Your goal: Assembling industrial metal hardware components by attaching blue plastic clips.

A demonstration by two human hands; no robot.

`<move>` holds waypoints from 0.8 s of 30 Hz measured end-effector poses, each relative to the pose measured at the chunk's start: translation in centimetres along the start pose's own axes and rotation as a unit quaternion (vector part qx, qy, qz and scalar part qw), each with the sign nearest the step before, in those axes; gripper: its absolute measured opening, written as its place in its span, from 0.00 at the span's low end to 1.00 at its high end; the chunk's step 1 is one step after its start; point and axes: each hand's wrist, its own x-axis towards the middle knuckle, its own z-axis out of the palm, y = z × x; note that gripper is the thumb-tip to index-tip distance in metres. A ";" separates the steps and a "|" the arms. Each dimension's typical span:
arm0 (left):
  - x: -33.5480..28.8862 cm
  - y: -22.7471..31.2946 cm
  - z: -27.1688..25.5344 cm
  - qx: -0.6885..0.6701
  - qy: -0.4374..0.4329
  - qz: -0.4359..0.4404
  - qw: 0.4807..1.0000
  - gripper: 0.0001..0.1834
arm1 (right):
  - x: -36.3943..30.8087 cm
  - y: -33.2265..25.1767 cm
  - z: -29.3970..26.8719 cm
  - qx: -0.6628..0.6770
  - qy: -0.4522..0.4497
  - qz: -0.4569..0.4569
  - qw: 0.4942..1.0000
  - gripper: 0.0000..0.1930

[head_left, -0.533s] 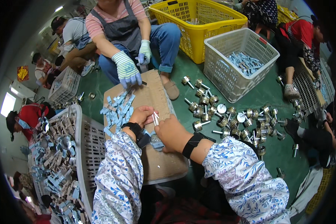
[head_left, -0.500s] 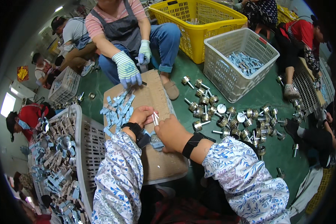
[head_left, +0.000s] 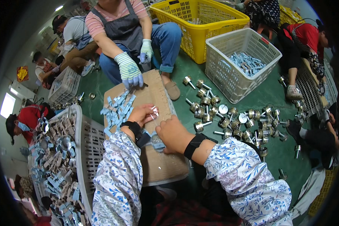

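Observation:
My left hand point(head_left: 140, 115) is closed, with a small thin white strip point(head_left: 154, 111) pinched at its fingertips above the cardboard point(head_left: 160, 165). To its right, my right hand point(head_left: 173, 133) has its fingers curled in; whatever they grip is hidden behind the hand. Close by its thumb, between my wrists, is a small rounded greyish piece point(head_left: 157, 142) with light blue parts against it. Several light blue clip-like pieces point(head_left: 118, 109) lie heaped on the cardboard beyond my left hand. A co-worker's striped gloved hand point(head_left: 129, 71) rests at the far edge of that heap.
A grey crate point(head_left: 90, 150) full of blue and brown metal pieces stands at my left. Round metal parts with stems point(head_left: 233, 122) are scattered over the green floor at right. Beyond are a pale crate point(head_left: 229, 84) of blue pieces and a yellow basket point(head_left: 199, 37). Other people sit around.
My left hand has shifted slightly left, away from my right hand, and the white strip has moved with it. The right hand has stayed nearly in place.

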 end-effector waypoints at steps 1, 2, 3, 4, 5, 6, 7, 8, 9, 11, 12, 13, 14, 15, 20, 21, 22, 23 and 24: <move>-0.4 0.5 0.4 -0.022 0.001 0.012 1.000 0.11 | -0.1 0.1 0.2 -0.008 -0.002 0.008 1.000 0.32; -0.7 1.1 0.8 -0.045 0.003 0.025 0.999 0.12 | -0.3 0.3 0.4 -0.007 -0.006 0.010 1.000 0.32; -0.8 1.9 1.0 -0.046 0.003 0.024 0.999 0.12 | -0.6 0.4 0.4 -0.012 0.002 0.015 1.000 0.33; -1.0 3.0 0.5 -0.092 -0.015 0.035 0.995 0.12 | -0.6 0.2 0.4 -0.014 0.011 0.015 1.000 0.33; -1.2 4.0 0.1 -0.137 -0.032 0.046 0.989 0.12 | -0.6 0.1 0.2 -0.012 0.012 0.010 1.000 0.33; -1.5 4.8 0.5 -0.097 -0.033 0.064 0.993 0.11 | -0.8 0.3 0.2 -0.003 0.015 0.010 1.000 0.34; -1.5 5.2 0.6 -0.059 -0.030 0.078 0.995 0.11 | -0.7 0.6 0.4 0.009 0.014 0.006 1.000 0.34; -1.5 5.2 0.8 -0.027 -0.041 0.088 0.995 0.09 | -0.6 0.6 0.7 0.015 0.014 0.008 1.000 0.35; -2.3 5.3 0.8 -0.028 -0.033 0.085 0.995 0.09 | -0.5 0.6 0.9 0.019 0.014 0.001 1.000 0.35; -4.0 6.0 1.7 -0.013 -0.039 0.132 0.990 0.09 | -0.8 0.8 1.0 0.014 0.015 0.010 1.000 0.36; -4.9 6.1 1.3 -0.028 -0.031 0.153 0.987 0.09 | -0.9 0.6 0.8 0.016 0.017 0.006 1.000 0.37; -6.0 6.3 1.6 -0.030 -0.027 0.151 0.988 0.09 | -0.8 0.6 0.9 0.017 0.016 0.002 1.000 0.37; -7.1 6.1 2.1 -0.002 -0.014 0.172 0.985 0.08 | -0.7 0.6 1.0 0.015 0.016 0.005 1.000 0.37; -8.7 6.3 2.7 0.025 -0.002 0.195 0.980 0.08 | -0.7 0.5 0.8 0.010 0.017 0.007 1.000 0.38; -13.3 2.3 4.5 0.018 0.005 0.280 0.960 0.09 | -1.0 1.7 1.4 0.051 0.025 0.028 0.998 0.40; -13.9 1.4 4.3 0.033 0.004 0.298 0.954 0.09 | -1.2 1.8 1.2 0.050 0.024 0.028 0.998 0.40; -14.8 0.3 4.3 0.062 0.006 0.308 0.949 0.08 | -1.1 1.8 1.2 0.063 0.026 0.029 0.997 0.40; -15.7 -0.9 4.5 0.090 0.006 0.318 0.944 0.08 | -1.0 1.9 1.4 0.075 0.027 0.030 0.996 0.39; -16.3 -2.7 4.9 0.075 -0.002 0.312 0.947 0.07 | -1.0 2.2 1.5 0.081 0.028 0.026 0.996 0.39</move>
